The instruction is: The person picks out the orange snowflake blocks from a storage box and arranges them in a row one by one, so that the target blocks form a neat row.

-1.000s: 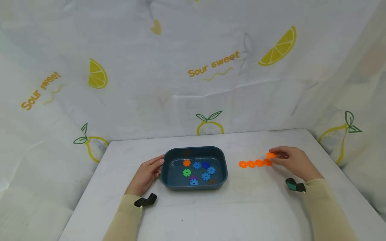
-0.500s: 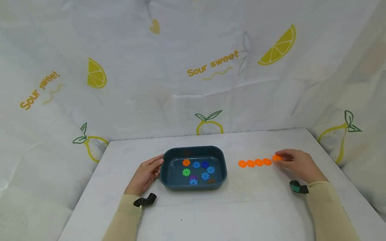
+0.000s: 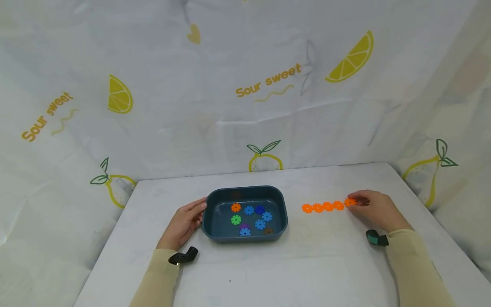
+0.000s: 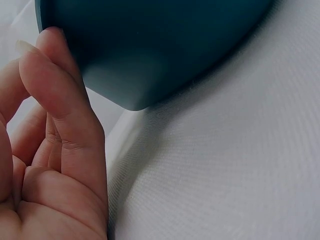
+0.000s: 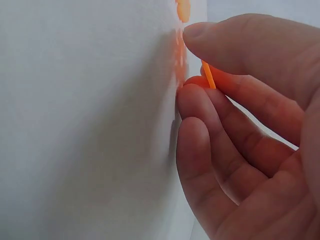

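Note:
My left hand [image 3: 180, 225] holds the left end of a dark teal plastic tray [image 3: 245, 239]. In the left wrist view, its thumb and fingers meet the edge of the tray [image 4: 150, 50]. My right hand [image 3: 379, 209] pinches an orange snowflake-shaped disc [image 3: 350, 202], low over the table at the right end of a row of orange discs [image 3: 327, 207]. Seen from the right wrist, the disc [image 5: 208, 75] appears edge-on between thumb and fingers, tilted above the white surface. Most of it is hidden by the fingers.
Inside the tray lie several loose discs: an orange one [image 3: 235, 207], a green one [image 3: 235, 220], blue ones [image 3: 260, 224], a purple one and a brown one [image 3: 268, 231]. A white table [image 3: 268, 273] carries everything, backed by a lemon-print curtain [image 3: 184, 140].
From above the row's right end, my right hand has carried the orange disc right and down, then slightly back left beside the last disc. The left hand keeps its hold on the tray.

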{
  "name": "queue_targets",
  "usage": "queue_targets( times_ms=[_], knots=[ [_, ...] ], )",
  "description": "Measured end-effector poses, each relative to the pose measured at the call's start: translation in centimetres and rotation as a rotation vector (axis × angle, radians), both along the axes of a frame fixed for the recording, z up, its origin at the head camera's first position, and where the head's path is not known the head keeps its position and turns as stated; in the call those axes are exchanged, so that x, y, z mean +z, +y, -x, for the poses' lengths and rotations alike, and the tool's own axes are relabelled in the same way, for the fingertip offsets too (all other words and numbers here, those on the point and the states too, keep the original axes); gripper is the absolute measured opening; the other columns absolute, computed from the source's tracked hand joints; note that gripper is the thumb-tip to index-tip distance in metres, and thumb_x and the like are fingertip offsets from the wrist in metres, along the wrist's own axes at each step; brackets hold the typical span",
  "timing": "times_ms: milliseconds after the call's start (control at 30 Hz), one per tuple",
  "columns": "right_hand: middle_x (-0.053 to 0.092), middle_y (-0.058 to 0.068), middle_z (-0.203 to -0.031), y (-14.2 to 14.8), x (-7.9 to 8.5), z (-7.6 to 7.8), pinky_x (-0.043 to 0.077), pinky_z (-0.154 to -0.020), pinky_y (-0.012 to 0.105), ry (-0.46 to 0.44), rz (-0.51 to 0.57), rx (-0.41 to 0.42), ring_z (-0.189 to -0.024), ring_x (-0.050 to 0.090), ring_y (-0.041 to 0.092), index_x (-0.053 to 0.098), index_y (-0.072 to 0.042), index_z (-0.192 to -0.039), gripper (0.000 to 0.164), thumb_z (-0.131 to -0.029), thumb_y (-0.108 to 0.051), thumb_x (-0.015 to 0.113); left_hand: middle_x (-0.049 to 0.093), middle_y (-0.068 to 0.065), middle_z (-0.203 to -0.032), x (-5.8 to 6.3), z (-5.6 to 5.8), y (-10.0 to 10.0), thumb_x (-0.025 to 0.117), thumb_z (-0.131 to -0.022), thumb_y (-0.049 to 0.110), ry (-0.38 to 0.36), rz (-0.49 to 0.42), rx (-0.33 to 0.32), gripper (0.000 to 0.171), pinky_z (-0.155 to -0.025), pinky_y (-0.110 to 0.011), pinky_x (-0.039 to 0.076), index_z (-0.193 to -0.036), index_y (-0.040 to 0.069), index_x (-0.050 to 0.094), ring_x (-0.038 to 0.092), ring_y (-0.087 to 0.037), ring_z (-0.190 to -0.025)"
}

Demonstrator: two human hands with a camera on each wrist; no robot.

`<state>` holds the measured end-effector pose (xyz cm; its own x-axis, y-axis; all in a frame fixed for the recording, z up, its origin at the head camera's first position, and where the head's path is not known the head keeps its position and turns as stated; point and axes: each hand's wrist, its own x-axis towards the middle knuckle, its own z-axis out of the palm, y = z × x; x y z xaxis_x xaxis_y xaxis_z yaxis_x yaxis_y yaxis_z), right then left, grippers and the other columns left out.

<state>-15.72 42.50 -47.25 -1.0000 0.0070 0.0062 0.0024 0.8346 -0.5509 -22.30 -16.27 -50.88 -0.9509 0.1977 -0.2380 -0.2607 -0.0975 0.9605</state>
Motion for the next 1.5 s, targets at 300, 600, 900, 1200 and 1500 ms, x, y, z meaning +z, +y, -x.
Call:
queue_targets(
  times_ms=[300,600,900,1200,1500],
  knots=[
    [0.074,0.017,-0.115,-0.06,-0.35,0.18,0.054,-0.084,0.037,0.007,-0.005,-0.002,-0.101,0.066,0.029,0.075,-0.002,-0.128,0.039,-0.096,-0.024,0.082,0.064,0.002,-0.094,0.22,0.16,0.22,0.077,-0.103,0.032,-0.016,0.005,0.002,0.055,-0.064,-0.016,0.051,-0.152,0.012,0.063,0.056,-0.006,-0.077],
    [0.072,0.022,-0.119,-0.19,-0.09,0.41,0.056,-0.086,0.045,-0.009,-0.023,-0.013,-0.101,0.067,0.032,0.075,0.0,-0.127,0.038,-0.096,-0.021,0.081,0.064,0.001,-0.096,0.29,0.24,0.37,0.076,-0.103,0.031,-0.006,0.022,0.009,0.052,-0.065,-0.016,0.051,-0.151,0.013,0.063,0.057,-0.007,-0.078],
    [0.071,0.025,-0.121,-0.11,-0.02,0.44,0.056,-0.088,0.049,-0.018,-0.027,-0.018,-0.102,0.067,0.034,0.074,0.001,-0.128,0.039,-0.097,-0.021,0.082,0.064,0.003,-0.095,0.17,0.42,0.37,0.076,-0.103,0.032,0.007,0.016,0.001,0.055,-0.065,-0.016,0.05,-0.152,0.011,0.062,0.057,-0.006,-0.079],
    [0.07,0.025,-0.125,-0.07,-0.1,0.53,0.057,-0.089,0.048,-0.02,-0.011,-0.015,-0.105,0.067,0.035,0.074,-0.001,-0.129,0.04,-0.097,-0.023,0.08,0.064,0.002,-0.093,0.19,0.38,0.31,0.076,-0.104,0.031,-0.002,0.015,0.006,0.053,-0.064,-0.016,0.05,-0.151,0.011,0.063,0.057,-0.006,-0.076],
    [0.071,0.023,-0.127,0.03,-0.46,0.6,0.056,-0.088,0.043,-0.024,0.003,-0.003,-0.106,0.067,0.034,0.074,-0.002,-0.13,0.041,-0.097,-0.026,0.08,0.064,0.002,-0.093,-0.03,0.25,-0.01,0.075,-0.104,0.03,-0.005,0.022,0.011,0.052,-0.064,-0.016,0.05,-0.151,0.011,0.063,0.056,-0.006,-0.076]
  ],
)
